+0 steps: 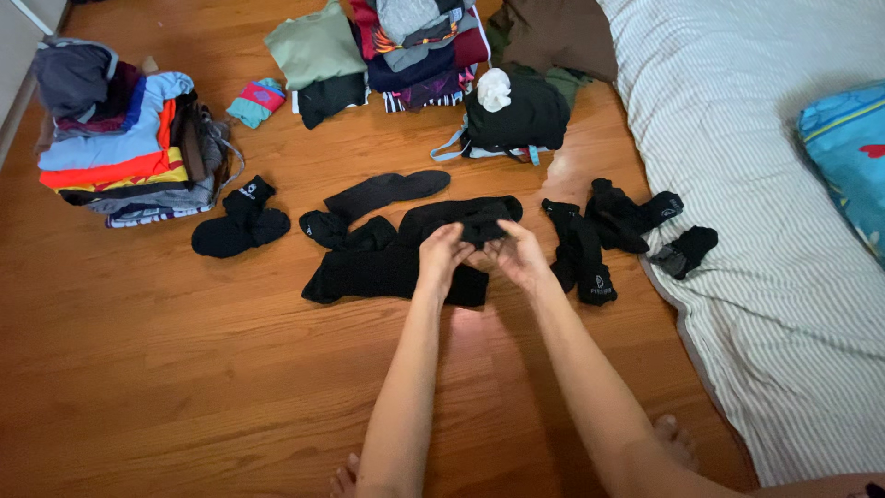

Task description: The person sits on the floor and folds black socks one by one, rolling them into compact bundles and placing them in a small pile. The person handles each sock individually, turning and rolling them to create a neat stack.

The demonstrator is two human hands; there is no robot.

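Two hands meet over one black sock (466, 221): the left hand (441, 254) and right hand (518, 255) each pinch its near edge, fingers closed on the fabric, mid-floor. It looks like the pairing-and-folding stage, sock against the black pile (383, 272) just under it. Left lies a rolled pair (241, 221); right, more loose socks (608, 231) beside the striped mattress (784, 231). Far back, folded clothes stacks (120, 148). Next, I'd judge, calls for aligning edges squarely.
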